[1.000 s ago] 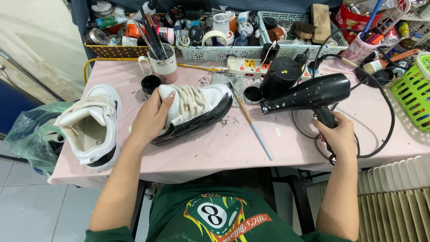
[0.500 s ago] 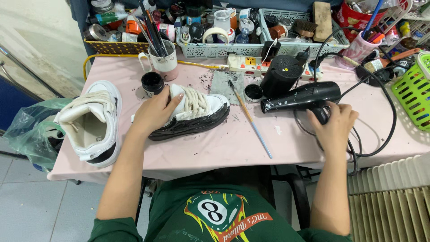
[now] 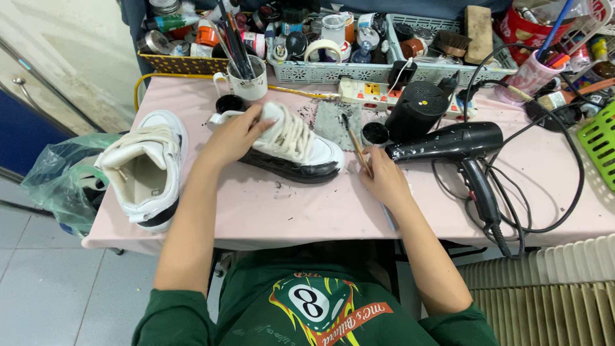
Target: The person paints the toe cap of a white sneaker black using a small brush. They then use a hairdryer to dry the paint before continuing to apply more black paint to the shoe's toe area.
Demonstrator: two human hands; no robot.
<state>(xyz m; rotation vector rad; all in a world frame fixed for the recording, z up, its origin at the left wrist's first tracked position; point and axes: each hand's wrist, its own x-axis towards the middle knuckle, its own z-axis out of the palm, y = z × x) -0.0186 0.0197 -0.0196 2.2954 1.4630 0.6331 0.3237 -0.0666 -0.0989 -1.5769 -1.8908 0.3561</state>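
Pressing your left hand [image 3: 234, 134] fingers closed over the white sneaker [image 3: 288, 144] mid-table [image 3: 288, 211], your right hand [image 3: 384, 179] fingers grip the paintbrush [image 3: 356, 144]; black hair dryer [image 3: 455, 142] lies just beside.

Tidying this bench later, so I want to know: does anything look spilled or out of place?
Dark specks and smudges dirty the pink table beside the sneaker. The hair dryer lies on its side, its cord looped loosely.
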